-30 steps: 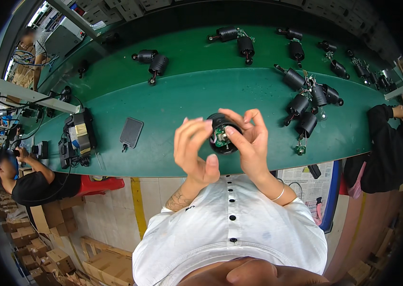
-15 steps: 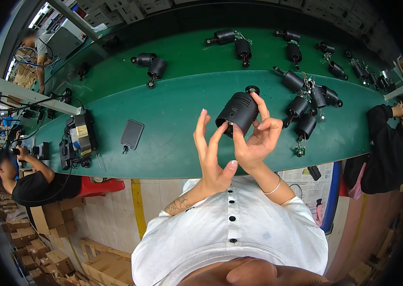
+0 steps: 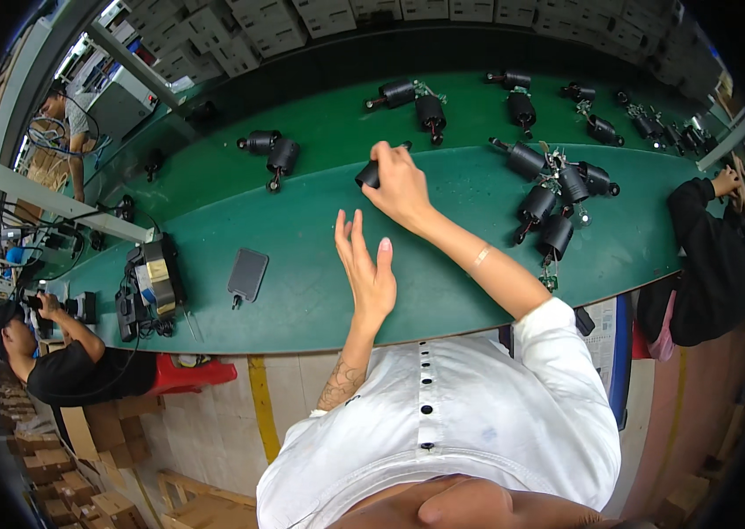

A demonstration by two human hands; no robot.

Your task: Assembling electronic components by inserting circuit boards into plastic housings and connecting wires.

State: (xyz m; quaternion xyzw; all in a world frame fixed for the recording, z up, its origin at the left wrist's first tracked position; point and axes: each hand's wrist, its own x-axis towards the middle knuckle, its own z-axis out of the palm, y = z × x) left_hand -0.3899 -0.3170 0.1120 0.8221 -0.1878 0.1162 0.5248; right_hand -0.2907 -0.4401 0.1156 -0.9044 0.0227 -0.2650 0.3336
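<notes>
My right hand (image 3: 401, 187) reaches forward over the green bench with its fingers wrapped over a black cylindrical housing (image 3: 367, 175). Most of that housing is hidden beneath the hand; its dark end shows on the left side. Closer to me, my left hand (image 3: 365, 273) is held above the bench with fingers stretched out and nothing in it. To the right of my hands lies a cluster of similar black housings (image 3: 536, 204), some with small green circuit boards (image 3: 550, 282) hanging out on wires.
A flat dark grey panel (image 3: 248, 275) lies left of my hands, near a black-and-yellow device (image 3: 161, 271) with cables. More black housings (image 3: 431, 113) line the bench's far strip. One co-worker (image 3: 81, 353) sits at left, another (image 3: 703, 256) at right.
My right hand has carried the black housing forward and left, away from me, turning it over beneath the palm. My left hand has let go of it and drawn back toward me.
</notes>
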